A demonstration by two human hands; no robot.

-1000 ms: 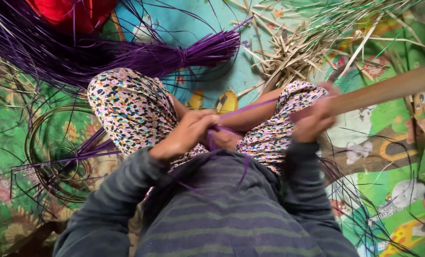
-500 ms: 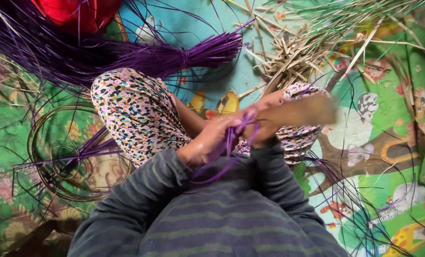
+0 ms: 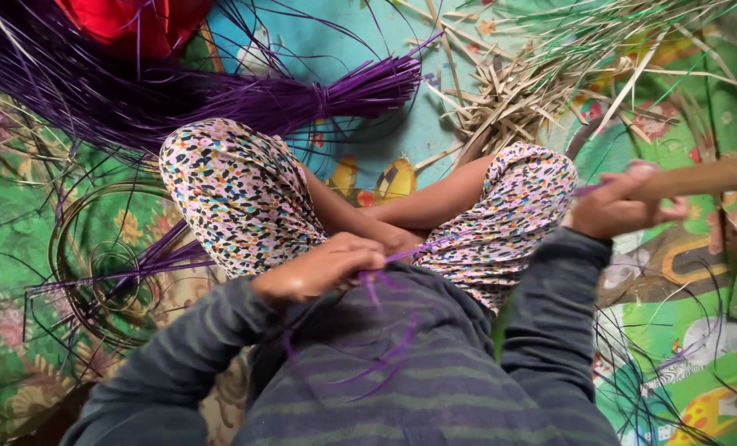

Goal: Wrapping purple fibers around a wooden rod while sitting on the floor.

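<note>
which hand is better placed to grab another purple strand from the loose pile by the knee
Probably the left hand. It sits by the knee beside the loose purple strands and pinches only the thin purple strip. The right hand is stretched out the other way, gripping a tan stick.

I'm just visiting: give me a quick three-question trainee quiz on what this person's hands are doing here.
1. True or false: the left hand pinches a purple strand.
2. The right hand grips: A) a red cloth B) a tan stick C) a coil.
3. Fill in: the tied purple bundle lies on the ____ mat.

Key: 1 true; 2 B; 3 blue.
</note>
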